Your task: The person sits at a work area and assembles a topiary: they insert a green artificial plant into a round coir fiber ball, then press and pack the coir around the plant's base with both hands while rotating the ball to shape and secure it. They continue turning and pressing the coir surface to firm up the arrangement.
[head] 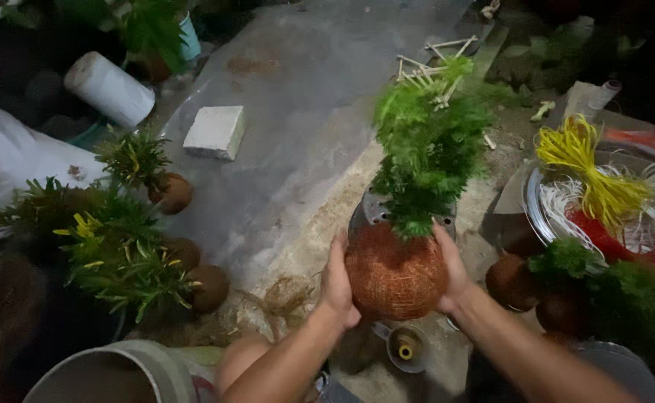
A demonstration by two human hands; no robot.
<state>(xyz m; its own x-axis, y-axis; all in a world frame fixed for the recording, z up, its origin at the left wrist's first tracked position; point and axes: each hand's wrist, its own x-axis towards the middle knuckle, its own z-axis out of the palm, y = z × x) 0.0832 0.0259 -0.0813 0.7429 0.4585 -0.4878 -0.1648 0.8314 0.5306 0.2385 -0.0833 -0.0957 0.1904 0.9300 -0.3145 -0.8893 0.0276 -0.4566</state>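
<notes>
In the head view, the left hand (338, 287) and the right hand (453, 270) press flat against opposite sides of a round, fibre-wrapped root ball (395, 276), fingers spread and cupping it between the palms. A bushy green plant (426, 153) rises from its top. The ball is held low at centre frame, above a small spool (406, 348) on the concrete floor (297, 112). More wrapped plants (118, 246) lie to the left, and a tray of yellow and white strings (604, 186) sits to the right.
</notes>
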